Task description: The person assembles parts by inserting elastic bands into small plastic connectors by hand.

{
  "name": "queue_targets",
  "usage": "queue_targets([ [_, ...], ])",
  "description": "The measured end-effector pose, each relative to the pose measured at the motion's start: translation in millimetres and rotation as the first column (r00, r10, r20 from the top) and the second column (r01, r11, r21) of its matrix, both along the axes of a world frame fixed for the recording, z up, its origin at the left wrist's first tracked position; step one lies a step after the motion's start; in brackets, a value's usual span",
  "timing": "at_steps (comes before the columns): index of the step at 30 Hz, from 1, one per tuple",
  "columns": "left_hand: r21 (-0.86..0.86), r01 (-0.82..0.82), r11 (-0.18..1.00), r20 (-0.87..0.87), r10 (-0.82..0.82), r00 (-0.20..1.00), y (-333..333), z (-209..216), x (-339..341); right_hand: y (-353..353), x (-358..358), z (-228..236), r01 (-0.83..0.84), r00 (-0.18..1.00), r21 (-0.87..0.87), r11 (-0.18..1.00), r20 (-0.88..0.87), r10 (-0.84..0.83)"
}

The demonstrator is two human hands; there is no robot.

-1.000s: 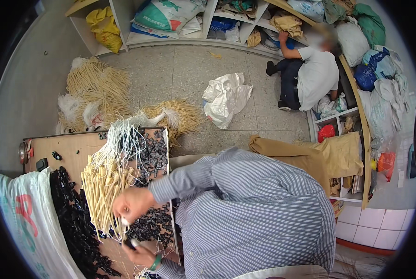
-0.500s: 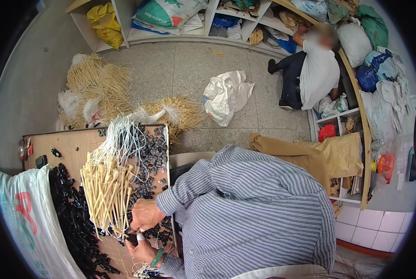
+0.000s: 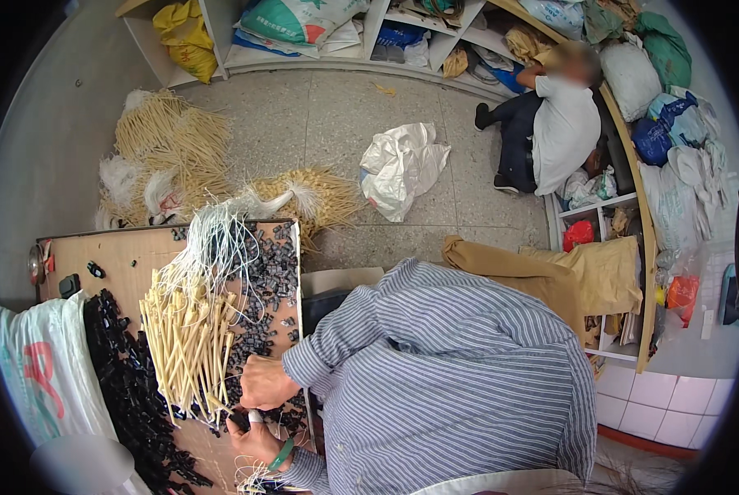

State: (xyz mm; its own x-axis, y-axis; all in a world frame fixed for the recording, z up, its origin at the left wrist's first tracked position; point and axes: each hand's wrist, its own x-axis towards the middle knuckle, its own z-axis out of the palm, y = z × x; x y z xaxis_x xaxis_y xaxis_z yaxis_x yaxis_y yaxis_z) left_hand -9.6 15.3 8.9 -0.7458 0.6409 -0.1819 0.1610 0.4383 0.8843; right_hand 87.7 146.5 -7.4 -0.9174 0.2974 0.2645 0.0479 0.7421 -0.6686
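Note:
My right hand (image 3: 267, 383), the upper one, is closed with its fingers curled down at the table's right side; what they hold is hidden. Just below, my left hand (image 3: 259, 441), with a green band at the wrist and a white wrap on one finger, pinches a small black piece (image 3: 238, 421). The hands nearly touch. Beside them lies a bundle of pale beige stick-like lengths (image 3: 186, 346), its lower ends close to my fingers. White threads (image 3: 214, 239) spread from its upper end. Small dark grey pieces (image 3: 274, 276) lie scattered beside the bundle.
Black parts (image 3: 126, 363) are heaped on the brown tabletop (image 3: 130, 256), beside a white sack (image 3: 51, 363). More beige bundles (image 3: 171, 140) and a crumpled white bag (image 3: 404, 172) lie on the floor. A person in white (image 3: 563, 132) crouches by shelves (image 3: 637, 219) with bags.
My right hand has shifted slightly right and the left fingers have moved a little upward, close beneath it. A blurred pale oval now shows over the white sack at lower left.

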Motion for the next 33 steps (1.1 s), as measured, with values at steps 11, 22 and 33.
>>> queue_targets([
  [11,0.051,-0.020,0.998,0.046,0.018,0.999,-2,-5,1,-1,0,3,0.024,1.000,-0.014,1.000,0.019,-0.024],
  [22,-0.180,0.085,0.980,-0.189,-0.119,0.975,-10,1,2,27,8,16,-0.026,0.990,0.108,0.994,-0.138,0.041],
  [33,-0.153,0.035,0.988,-0.395,-0.093,0.914,-18,6,15,12,1,13,-0.057,0.997,-0.131,0.990,0.038,0.063],
])
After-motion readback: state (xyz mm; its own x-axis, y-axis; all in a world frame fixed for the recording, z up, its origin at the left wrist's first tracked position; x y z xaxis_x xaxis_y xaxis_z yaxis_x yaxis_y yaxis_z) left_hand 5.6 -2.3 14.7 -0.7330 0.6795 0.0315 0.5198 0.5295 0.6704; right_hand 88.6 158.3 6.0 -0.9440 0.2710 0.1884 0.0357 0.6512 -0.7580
